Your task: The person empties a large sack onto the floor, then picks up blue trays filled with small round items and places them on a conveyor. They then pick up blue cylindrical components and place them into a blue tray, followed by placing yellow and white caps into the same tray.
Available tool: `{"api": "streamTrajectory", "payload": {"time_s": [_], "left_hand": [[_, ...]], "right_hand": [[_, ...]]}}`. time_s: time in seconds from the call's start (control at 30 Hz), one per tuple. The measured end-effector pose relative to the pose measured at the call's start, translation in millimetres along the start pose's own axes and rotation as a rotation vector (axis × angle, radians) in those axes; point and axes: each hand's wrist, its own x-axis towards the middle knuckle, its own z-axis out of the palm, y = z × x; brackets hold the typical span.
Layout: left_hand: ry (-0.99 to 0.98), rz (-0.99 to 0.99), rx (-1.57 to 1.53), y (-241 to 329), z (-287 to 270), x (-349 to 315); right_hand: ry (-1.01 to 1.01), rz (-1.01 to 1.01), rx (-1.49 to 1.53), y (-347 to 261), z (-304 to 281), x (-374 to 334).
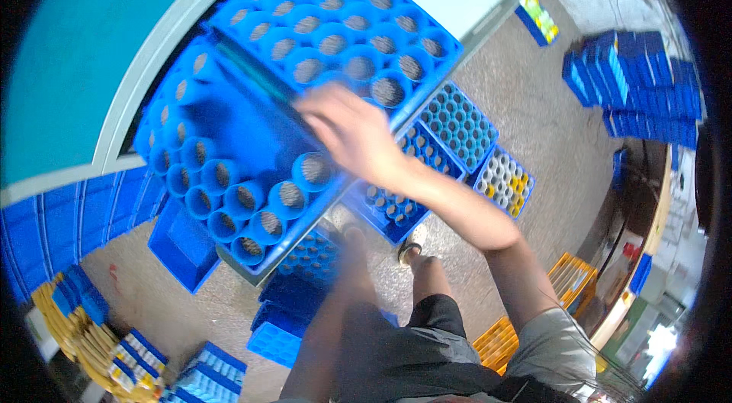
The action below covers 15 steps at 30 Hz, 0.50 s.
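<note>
My right hand (347, 125) reaches over a large blue crate (248, 125), blurred, its fingers bent near the edge shared with the tray behind. I cannot make out anything in its grip. Blue round cups (244, 197) with grey contents stand along the crate's left and near sides; bare blue bottom shows between them and my hand. Behind my hand, a full blue tray (450, 44) holds rows of similar cups (332, 44). A smeared limb at the lower edge may be my left arm, but its hand cannot be made out.
On the floor to the right stand blue trays of cups (457, 125) and a box of white and yellow pieces (505, 182). Stacked blue crates (640, 83) are farther right. A blue bin (183, 243) stands below the crate. A teal panel (99, 44) rises at left.
</note>
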Motion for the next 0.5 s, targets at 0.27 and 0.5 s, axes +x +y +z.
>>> {"api": "streamTrajectory", "payload": {"time_s": [0.27, 0.5], "left_hand": [[0.423, -0.185, -0.263, -115, -17, -96], [0.651, -0.451, -0.619, -127, 98, -162]], "right_hand": [[-0.687, 0.055, -0.572, 38, 241, 152], [-0.67, -0.186, -0.714, 39, 233, 159]]}}
